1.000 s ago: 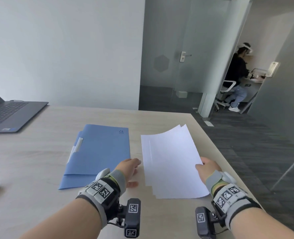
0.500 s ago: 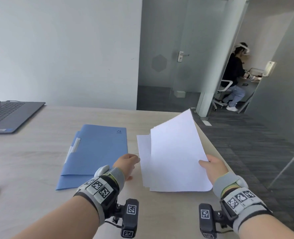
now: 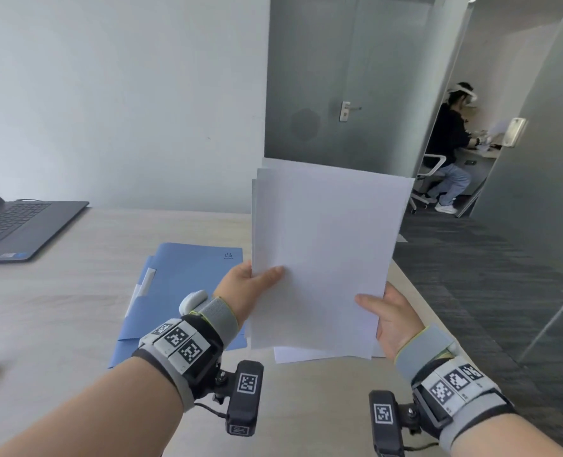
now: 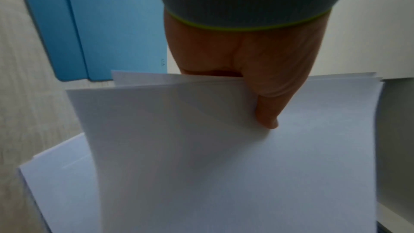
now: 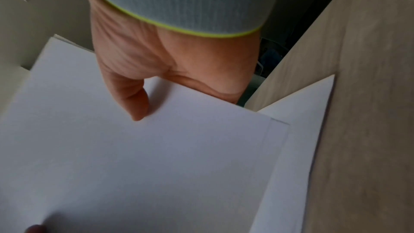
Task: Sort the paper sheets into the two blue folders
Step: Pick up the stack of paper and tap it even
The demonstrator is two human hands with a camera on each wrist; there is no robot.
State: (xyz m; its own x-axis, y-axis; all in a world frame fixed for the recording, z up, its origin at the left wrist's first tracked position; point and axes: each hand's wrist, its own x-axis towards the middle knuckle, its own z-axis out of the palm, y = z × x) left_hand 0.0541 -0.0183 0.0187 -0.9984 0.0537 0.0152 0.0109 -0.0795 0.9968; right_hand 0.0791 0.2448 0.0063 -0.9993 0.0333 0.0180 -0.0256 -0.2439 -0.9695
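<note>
Early stage: nothing filed yet. Left hand point(image 3: 244, 288) and right hand point(image 3: 390, 319) each pinch a side edge of a bundle of plain white paper sheets point(image 3: 323, 255), thumbs on top, held tilted up above the light wood table point(image 3: 59, 308). More white sheets lie on the table point(image 3: 293, 354) underneath. Two closed, overlapping light-blue card folders point(image 3: 181, 291) sit just left of the bundle. Left to do: open folders, split sheets, insert. Sheet count unreadable; fingers behind paper hidden; sorting criterion unclear, all visible faces blank
</note>
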